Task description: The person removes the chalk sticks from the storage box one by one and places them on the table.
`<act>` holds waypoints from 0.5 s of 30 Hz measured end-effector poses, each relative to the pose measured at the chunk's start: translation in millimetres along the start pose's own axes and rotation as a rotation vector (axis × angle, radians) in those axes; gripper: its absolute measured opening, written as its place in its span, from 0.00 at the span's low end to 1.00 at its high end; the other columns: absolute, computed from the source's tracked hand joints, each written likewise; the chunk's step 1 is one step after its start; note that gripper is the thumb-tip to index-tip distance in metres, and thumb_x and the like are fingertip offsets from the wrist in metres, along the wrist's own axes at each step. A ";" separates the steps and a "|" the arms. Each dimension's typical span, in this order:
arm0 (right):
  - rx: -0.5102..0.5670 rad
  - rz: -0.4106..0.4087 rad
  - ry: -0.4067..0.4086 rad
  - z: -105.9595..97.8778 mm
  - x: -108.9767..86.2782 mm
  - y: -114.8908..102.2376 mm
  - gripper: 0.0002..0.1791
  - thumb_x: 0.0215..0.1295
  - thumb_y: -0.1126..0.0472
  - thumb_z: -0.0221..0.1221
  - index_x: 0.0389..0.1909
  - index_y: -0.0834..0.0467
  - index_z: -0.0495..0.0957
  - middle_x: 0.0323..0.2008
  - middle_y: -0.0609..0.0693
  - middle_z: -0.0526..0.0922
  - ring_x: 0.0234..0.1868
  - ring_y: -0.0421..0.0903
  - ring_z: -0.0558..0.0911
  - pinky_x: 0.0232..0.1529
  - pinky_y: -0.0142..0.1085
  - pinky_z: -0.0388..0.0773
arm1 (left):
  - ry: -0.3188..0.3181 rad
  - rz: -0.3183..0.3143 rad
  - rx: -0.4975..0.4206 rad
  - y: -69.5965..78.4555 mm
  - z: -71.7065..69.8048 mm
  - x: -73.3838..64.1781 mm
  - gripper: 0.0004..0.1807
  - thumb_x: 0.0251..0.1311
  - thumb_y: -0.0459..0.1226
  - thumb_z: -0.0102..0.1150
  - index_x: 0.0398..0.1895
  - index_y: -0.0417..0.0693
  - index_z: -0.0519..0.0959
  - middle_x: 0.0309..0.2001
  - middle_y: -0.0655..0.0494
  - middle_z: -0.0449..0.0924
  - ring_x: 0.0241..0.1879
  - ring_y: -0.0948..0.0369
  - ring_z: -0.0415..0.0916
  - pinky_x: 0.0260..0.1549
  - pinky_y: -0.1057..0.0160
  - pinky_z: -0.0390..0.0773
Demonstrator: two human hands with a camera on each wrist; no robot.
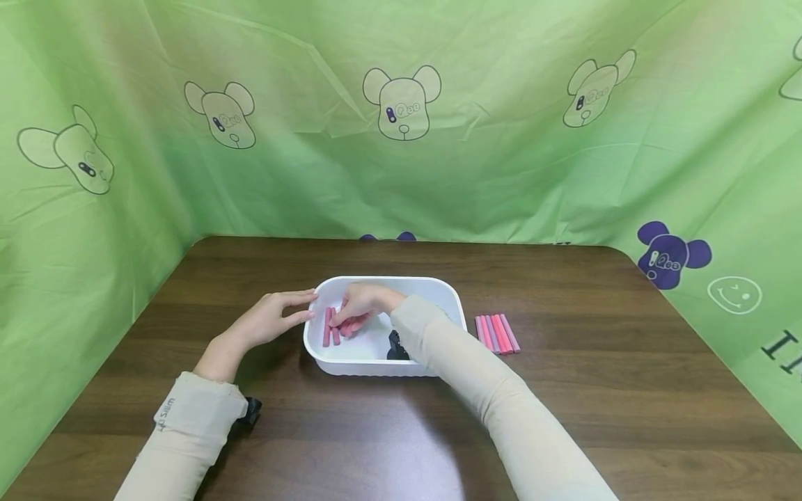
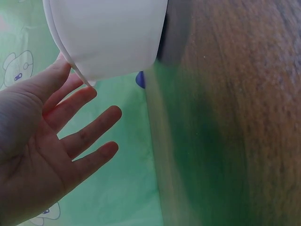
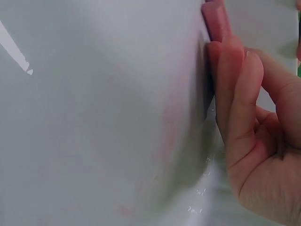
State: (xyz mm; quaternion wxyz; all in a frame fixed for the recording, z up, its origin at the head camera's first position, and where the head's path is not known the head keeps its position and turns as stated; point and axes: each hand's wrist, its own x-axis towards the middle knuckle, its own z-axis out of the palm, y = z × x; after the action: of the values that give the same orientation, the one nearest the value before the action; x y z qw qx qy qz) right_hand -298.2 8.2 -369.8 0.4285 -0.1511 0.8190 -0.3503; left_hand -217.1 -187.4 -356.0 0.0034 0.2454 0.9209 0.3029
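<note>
A white plastic tub (image 1: 388,367) sits on the table, two short pink sticks (image 1: 326,327) side by side at its left end. My right hand (image 1: 366,304) reaches down inside and pinches the right one of the pair, a dull pink stick (image 3: 216,21) that shows beyond the fingertips in the right wrist view. The other fingers bend inward under the palm. At the tub's left rim, my left hand (image 1: 269,320) touches the edge with thumb and fingertips, its fingers fairly straight. In the left wrist view the left hand (image 2: 51,122) has its lower fingers spread off the rim.
Right of the tub, several pink and purple sticks (image 1: 497,334) lie in a row on the brown wooden table (image 1: 564,417). A black object (image 1: 397,346) shows inside the tub beside the right sleeve. A green printed curtain (image 1: 301,188) surrounds the table's back and sides.
</note>
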 end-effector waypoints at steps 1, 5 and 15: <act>0.007 0.002 -0.011 -0.7 0.0 0.2 0.11 0.61 0.62 0.61 0.21 0.62 0.80 0.14 0.48 0.81 0.15 0.36 0.78 0.20 0.22 0.75 | 0.000 0.001 0.000 -0.1 0.2 0.1 0.23 0.62 0.38 0.56 0.59 0.37 0.73 0.60 0.40 0.72 0.62 0.43 0.68 0.61 0.44 0.67; 0.028 0.005 -0.059 -3.7 -0.2 1.6 0.10 0.62 0.63 0.59 0.24 0.64 0.81 0.15 0.48 0.81 0.16 0.35 0.77 0.20 0.21 0.75 | 0.004 0.007 0.000 -0.2 0.8 0.4 0.23 0.62 0.38 0.57 0.58 0.37 0.73 0.60 0.40 0.72 0.62 0.43 0.68 0.61 0.45 0.67; 0.033 -0.012 -0.121 -15.9 -7.1 4.3 0.11 0.64 0.64 0.55 0.25 0.63 0.80 0.16 0.47 0.82 0.18 0.35 0.78 0.23 0.21 0.76 | 0.007 0.016 0.002 -2.4 1.4 0.2 0.23 0.61 0.39 0.57 0.59 0.38 0.73 0.60 0.40 0.72 0.62 0.43 0.68 0.61 0.45 0.67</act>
State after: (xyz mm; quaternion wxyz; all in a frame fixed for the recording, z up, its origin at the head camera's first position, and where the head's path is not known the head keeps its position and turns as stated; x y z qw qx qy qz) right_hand -306.6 22.1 -362.5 0.4777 -0.1700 0.7846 -0.3567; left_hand -218.1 -188.2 -358.4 -0.0027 0.2517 0.9192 0.3029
